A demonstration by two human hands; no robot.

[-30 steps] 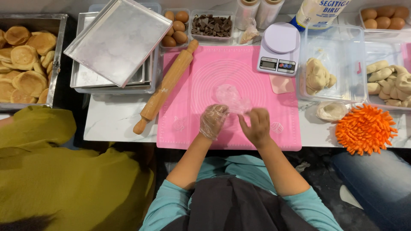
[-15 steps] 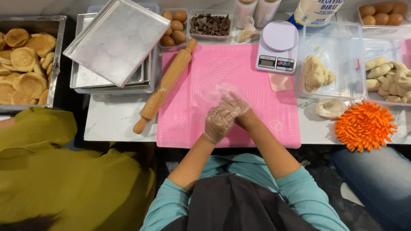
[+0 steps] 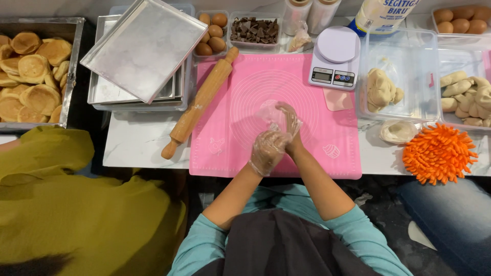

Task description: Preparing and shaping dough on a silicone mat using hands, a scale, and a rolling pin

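Note:
Over the middle of a pink silicone mat, my left hand wears a clear plastic glove and is closed on the cuff of a second clear glove at my right wrist. My right hand points away from me, fingers stretched out, partly inside that loose glove. A wooden rolling pin lies slanted along the mat's left edge. At the mat's far right corner stands a white kitchen scale, with a pale pink scraper just below it.
Clear tub with a dough lump at right, shaped dough pieces beyond, orange mitt and wrapped dough near the edge. Metal trays, eggs, chocolate chunks at back. Buns far left. A person in olive sits at left.
The clear glove lay on the mat with both hands near it. My hands came together, and now my right hand is pushed into the glove while my left pulls at its cuff.

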